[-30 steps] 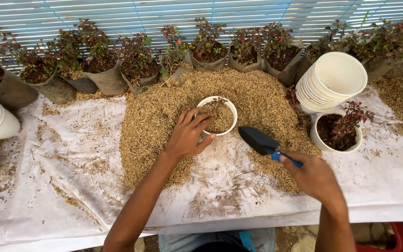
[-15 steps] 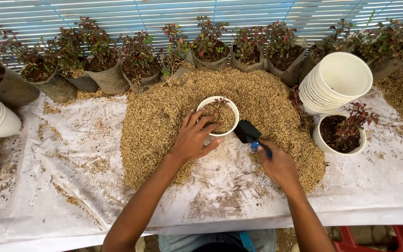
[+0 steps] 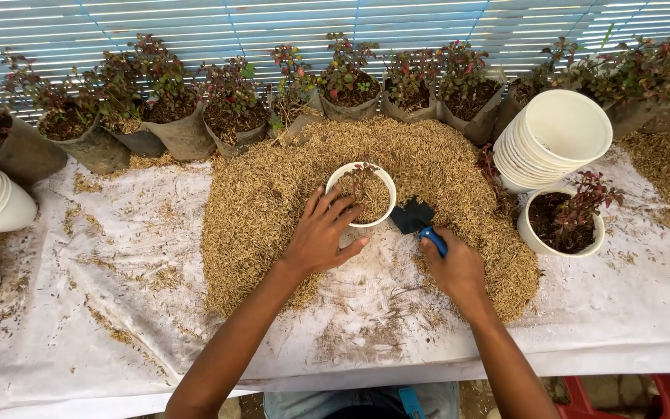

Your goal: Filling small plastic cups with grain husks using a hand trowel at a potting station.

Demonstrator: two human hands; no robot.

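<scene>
My left hand (image 3: 321,237) cups the near side of a small white pot (image 3: 362,193) filled with husk, fingers spread against its rim. Just to the pot's right, my right hand (image 3: 453,268) is closed round the blue handle of a dark trowel (image 3: 416,219), its blade touching the pot. Both sit within the husk heap (image 3: 273,202); beyond the trowel lies a stack of white pots (image 3: 556,136).
</scene>
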